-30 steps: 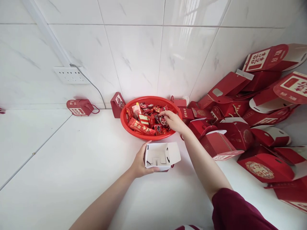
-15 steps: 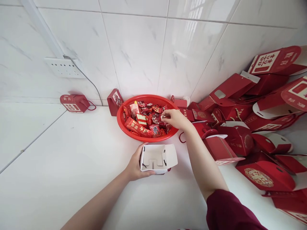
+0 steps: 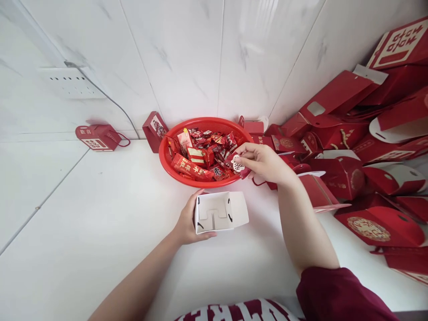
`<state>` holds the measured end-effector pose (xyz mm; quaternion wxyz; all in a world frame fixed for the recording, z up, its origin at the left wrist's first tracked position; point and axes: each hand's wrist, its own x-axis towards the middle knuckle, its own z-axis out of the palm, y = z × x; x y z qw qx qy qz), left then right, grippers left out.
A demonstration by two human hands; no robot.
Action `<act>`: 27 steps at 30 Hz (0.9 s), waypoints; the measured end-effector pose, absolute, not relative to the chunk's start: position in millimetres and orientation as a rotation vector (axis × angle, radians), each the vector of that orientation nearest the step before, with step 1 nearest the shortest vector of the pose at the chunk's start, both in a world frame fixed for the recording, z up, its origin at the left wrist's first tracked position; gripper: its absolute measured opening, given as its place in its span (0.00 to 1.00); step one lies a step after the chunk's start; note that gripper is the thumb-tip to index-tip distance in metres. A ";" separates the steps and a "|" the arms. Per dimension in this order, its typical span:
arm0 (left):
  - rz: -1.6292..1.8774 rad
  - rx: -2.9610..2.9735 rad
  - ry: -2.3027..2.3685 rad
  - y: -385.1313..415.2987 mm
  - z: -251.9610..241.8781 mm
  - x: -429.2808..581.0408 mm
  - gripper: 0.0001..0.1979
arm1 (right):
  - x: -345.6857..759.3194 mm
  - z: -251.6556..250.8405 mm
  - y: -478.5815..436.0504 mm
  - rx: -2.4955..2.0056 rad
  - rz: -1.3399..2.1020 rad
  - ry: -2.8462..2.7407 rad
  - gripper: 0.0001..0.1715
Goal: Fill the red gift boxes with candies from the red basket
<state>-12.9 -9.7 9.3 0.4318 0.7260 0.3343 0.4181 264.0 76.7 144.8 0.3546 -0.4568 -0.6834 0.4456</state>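
Note:
My left hand [image 3: 190,223] is closed round the left side of a small cardboard box [image 3: 214,214]. The box's mouth faces me, its white inside shows with nothing in it, and a flap sticks out to the right. Pinched in my right hand [image 3: 262,162] is a dark red wrapped candy [image 3: 239,165] with a white pattern, held over the right rim of a red plastic basket [image 3: 163,167]. Inside the basket lies a heap of red-wrapped sweets [image 3: 207,151], among them a long red packet [image 3: 191,167].
Many red gift boxes [image 3: 344,178] are piled along the right side. One red box [image 3: 155,131] stands left of the basket, and another with a cord handle [image 3: 100,137] sits farther left by the tiled wall. A grey cable [image 3: 107,96] runs down from a wall socket [image 3: 72,83].
My right hand has drawn back from the heap toward the basket's right rim with the candy, which now shows plainly. My left hand still holds the box. The view has tilted down slightly.

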 end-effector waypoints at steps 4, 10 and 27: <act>1.034 1.841 0.853 -8.2 8.1 -12.7 0.59 | 268.0 155.5 60.0 -1.210 1.149 -1.868 0.12; 1.035 1.788 0.851 -5.5 6.6 -12.6 0.57 | 250.1 168.3 37.5 -0.915 1.221 -2.248 0.11; 0.927 1.621 0.836 -6.8 10.0 -10.1 0.57 | 193.0 119.3 135.2 -1.796 0.733 -2.665 0.33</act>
